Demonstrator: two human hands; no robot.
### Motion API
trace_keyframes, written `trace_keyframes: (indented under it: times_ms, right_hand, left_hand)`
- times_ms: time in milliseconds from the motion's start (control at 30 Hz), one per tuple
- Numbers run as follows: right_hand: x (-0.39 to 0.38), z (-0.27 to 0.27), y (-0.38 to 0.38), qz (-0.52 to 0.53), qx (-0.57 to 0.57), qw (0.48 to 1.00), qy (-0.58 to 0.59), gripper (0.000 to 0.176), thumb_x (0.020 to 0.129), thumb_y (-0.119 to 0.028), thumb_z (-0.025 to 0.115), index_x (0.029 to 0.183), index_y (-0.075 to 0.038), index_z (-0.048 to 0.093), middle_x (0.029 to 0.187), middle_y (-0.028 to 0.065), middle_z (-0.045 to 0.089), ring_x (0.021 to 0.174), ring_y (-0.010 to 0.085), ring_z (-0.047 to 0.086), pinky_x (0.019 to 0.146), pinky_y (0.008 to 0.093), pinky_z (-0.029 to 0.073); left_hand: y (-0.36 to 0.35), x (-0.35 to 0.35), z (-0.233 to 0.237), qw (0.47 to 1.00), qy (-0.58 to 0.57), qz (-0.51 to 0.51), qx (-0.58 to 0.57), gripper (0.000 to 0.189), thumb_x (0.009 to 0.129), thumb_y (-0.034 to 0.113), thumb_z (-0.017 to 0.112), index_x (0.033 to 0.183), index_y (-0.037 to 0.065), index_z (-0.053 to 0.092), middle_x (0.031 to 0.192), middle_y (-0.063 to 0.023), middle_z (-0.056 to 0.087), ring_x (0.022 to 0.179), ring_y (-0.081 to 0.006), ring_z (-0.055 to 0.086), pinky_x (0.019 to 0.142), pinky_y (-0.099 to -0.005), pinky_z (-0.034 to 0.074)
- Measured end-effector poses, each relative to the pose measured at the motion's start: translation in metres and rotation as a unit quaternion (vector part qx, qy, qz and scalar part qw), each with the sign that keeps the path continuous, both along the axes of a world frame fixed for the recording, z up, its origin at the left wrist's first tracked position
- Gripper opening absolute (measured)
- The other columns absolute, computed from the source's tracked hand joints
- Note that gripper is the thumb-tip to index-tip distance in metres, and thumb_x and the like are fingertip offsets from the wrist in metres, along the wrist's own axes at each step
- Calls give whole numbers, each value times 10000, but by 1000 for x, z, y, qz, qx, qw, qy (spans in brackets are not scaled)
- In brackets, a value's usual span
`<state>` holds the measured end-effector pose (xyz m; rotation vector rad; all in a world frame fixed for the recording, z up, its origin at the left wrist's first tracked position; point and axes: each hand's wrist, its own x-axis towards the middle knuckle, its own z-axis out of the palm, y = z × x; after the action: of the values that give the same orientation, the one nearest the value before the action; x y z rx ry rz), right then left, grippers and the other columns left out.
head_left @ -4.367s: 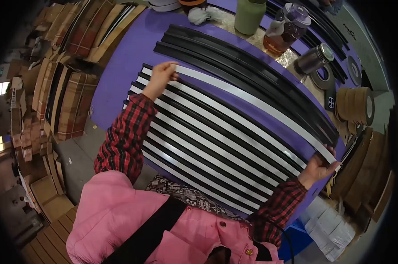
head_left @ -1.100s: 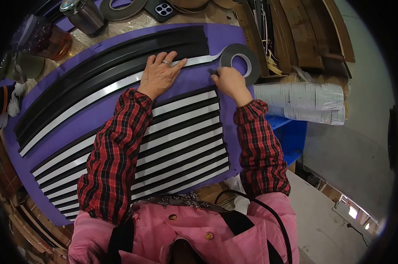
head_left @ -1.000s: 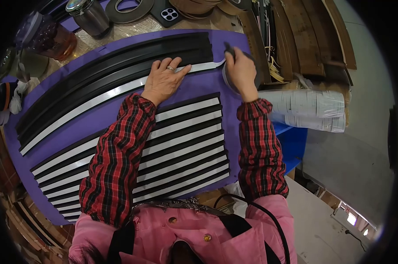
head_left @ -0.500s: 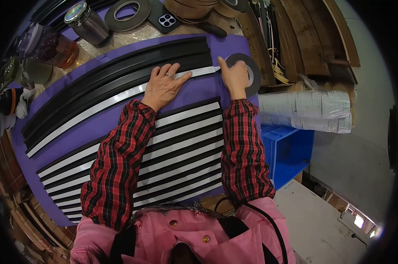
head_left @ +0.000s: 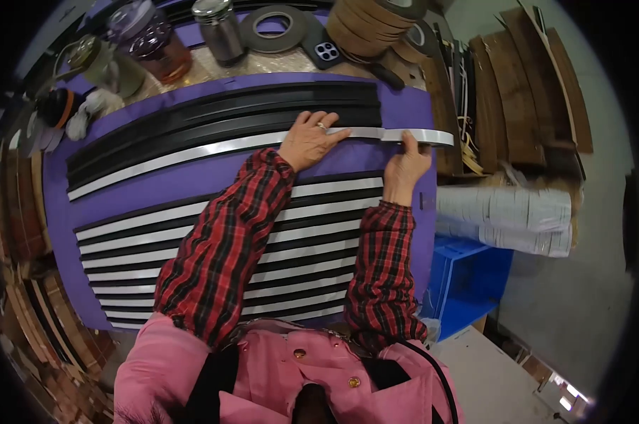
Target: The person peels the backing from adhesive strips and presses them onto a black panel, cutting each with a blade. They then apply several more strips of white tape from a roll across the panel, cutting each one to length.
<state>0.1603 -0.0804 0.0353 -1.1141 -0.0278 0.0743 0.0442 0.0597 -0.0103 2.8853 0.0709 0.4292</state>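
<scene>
My left hand [head_left: 308, 145] lies with fingers spread on a long black strip, whose white-backed tape [head_left: 213, 147] runs along its near edge. My right hand [head_left: 407, 169] grips a tape roll [head_left: 436, 137], seen edge-on at the strip's right end. The roll's white outer face meets the tape on the strip. Other black strips [head_left: 227, 106] lie just beyond my left hand. Below my forearms, several black strips with white tape [head_left: 333, 206] lie side by side on the purple work surface [head_left: 128, 210].
Along the back stand a jar of reddish liquid [head_left: 167, 56], a metal-bodied jar [head_left: 220, 35], another tape roll [head_left: 254, 39], a phone [head_left: 325, 53] and a brown tape stack [head_left: 369, 28]. Plastic-wrapped white rolls [head_left: 503, 212] and a blue crate [head_left: 471, 283] are at right.
My right hand has turned the tape roll from face-up to edge-on at the strip's end. My left hand still rests on the strip. The whole view has shifted.
</scene>
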Motion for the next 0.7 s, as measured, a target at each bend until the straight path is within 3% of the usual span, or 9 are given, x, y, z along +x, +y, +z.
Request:
trace_keyframes:
  times_ms: [67, 100, 167, 200, 267, 333, 400, 467, 700]
  right_hand:
    - [2, 8, 3, 21, -5, 1000, -15, 426, 641, 91, 579, 1032, 42, 417, 928, 91, 506, 805, 184, 515, 744, 292, 418]
    - [6, 17, 4, -42, -123, 989, -69, 428, 641, 69, 592, 1028, 47, 411, 928, 101, 507, 804, 193, 514, 747, 303, 417]
    - [7, 35, 2, -136, -365, 892, -231, 430, 642, 19, 622, 1006, 65, 397, 935, 132, 503, 804, 219, 511, 757, 329, 420]
    - [8, 40, 4, -142, -368, 887, -241, 430, 642, 19, 622, 1006, 65, 397, 935, 132, 503, 804, 219, 511, 757, 329, 420]
    - [8, 43, 1, -221, -416, 777, -418, 401, 662, 17, 615, 992, 63, 393, 955, 147, 485, 808, 214, 509, 745, 316, 437]
    - [28, 109, -23, -202, -232, 908, -286, 410, 685, 9, 610, 1021, 59, 379, 978, 160, 463, 816, 216, 508, 729, 298, 453]
    - [24, 166, -29, -163, -178, 891, -386, 458, 692, -36, 637, 1045, 48, 358, 976, 156, 455, 818, 211, 504, 715, 290, 456]
    - [50, 171, -42, -102, -320, 842, -423, 508, 667, -55, 666, 1050, 50, 349, 983, 140, 453, 817, 203, 502, 720, 292, 442]
    - [7, 66, -53, 19, -210, 963, -167, 498, 644, -35, 678, 1051, 14, 395, 938, 83, 482, 851, 160, 478, 760, 270, 396]
  left_hand:
    - [2, -9, 0, 1000, -1, 14, -3, 332, 824, 180, 372, 1130, 261, 471, 1127, -48, 417, 1056, -194, 384, 884, -332, 262]
    - [0, -2, 3, 1000, -7, 3, -4, 334, 826, 176, 365, 1131, 261, 471, 1131, -48, 417, 1057, -193, 385, 885, -332, 260]
    - [0, -2, 2, 1000, -24, 1, -4, 336, 825, 174, 366, 1133, 260, 470, 1141, -44, 414, 1063, -191, 384, 888, -331, 258]
    - [0, -2, 0, 1000, -20, 6, -4, 337, 825, 171, 363, 1132, 260, 470, 1147, -44, 410, 1067, -191, 379, 890, -331, 256]
    - [0, -1, -3, 1000, 4, 12, 3, 342, 823, 158, 360, 1132, 258, 468, 1149, -52, 410, 1070, -193, 376, 895, -332, 251]
    - [-1, -1, -6, 1000, 4, 15, 8, 343, 820, 149, 364, 1129, 254, 469, 1145, -57, 416, 1066, -194, 379, 895, -334, 249]
    - [-4, -4, 0, 1000, 19, 15, 2, 343, 813, 150, 377, 1128, 248, 471, 1146, -60, 409, 1068, -197, 373, 901, -356, 241]
    - [-5, 0, 4, 1000, 9, 22, -17, 340, 797, 143, 390, 1112, 229, 485, 1127, -70, 413, 1068, -203, 368, 902, -385, 238]
    - [-43, 42, 6, 999, -42, 27, -2, 280, 724, 118, 434, 988, 93, 524, 997, -56, 467, 911, -201, 428, 757, -329, 314]
